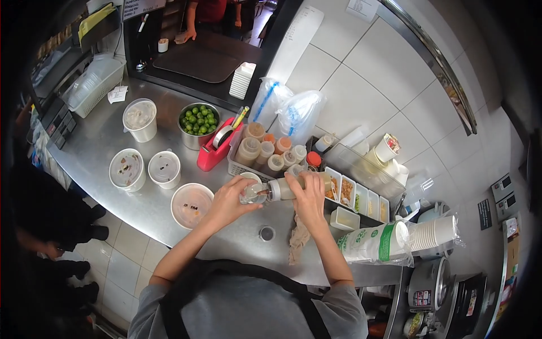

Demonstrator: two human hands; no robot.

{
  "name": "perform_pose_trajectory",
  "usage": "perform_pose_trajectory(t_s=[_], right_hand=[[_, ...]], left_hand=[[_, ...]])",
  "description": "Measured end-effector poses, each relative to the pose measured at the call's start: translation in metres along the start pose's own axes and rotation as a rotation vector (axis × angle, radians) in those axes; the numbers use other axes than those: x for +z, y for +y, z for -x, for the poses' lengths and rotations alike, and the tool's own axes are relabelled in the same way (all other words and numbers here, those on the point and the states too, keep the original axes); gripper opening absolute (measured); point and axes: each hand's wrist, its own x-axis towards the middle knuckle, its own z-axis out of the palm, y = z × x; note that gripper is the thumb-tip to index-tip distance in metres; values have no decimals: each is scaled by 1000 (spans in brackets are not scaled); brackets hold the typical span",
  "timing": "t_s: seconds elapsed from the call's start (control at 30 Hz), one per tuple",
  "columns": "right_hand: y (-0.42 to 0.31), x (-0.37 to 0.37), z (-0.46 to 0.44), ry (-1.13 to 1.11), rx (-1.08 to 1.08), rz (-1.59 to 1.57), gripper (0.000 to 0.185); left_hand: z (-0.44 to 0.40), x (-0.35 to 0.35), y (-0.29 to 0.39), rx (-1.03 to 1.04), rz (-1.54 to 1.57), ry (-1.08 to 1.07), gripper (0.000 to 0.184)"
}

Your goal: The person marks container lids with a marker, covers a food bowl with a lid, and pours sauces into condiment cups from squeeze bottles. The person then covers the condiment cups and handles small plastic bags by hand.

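My left hand (227, 202) is closed around a small clear plastic cup (252, 194), tipped on its side. My right hand (310, 200) grips a squeeze bottle (285, 189) lying nearly level, its nozzle end at the cup's mouth. Whether anything flows between them is too small to tell. Just behind the cup, a white tub (250, 177) is partly hidden. A small dark-filled sauce cup (267, 233) stands on the steel counter nearer me. Beside my right wrist lies a crumpled cloth (298, 240).
Several lidded tubs, one a reddish tub (192, 205), stand at left. Behind are a pot of green limes (199, 120), a red tape dispenser (214, 148) and a basket of squeeze bottles (248, 151). Rightward sit topping trays (361, 198) and wrapped cups (375, 240). People stand nearby.
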Motion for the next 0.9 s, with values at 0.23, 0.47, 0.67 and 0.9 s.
perform_pose_trajectory(t_s=[0.23,0.47,0.67,0.9], right_hand=[[-3,-13,-29,88,-172,166,39],[-7,-29,-51,132,-260,209,36],[-11,-34,-58,137,-301,229,36],[-10,-31,-60,102,-302,208,37]], left_hand=[[0,-7,2,-19,26,26,55],[0,-16,5,-15,80,75,53],[0,-20,7,-23,117,76,54],[2,-18,3,-25,131,109,56]])
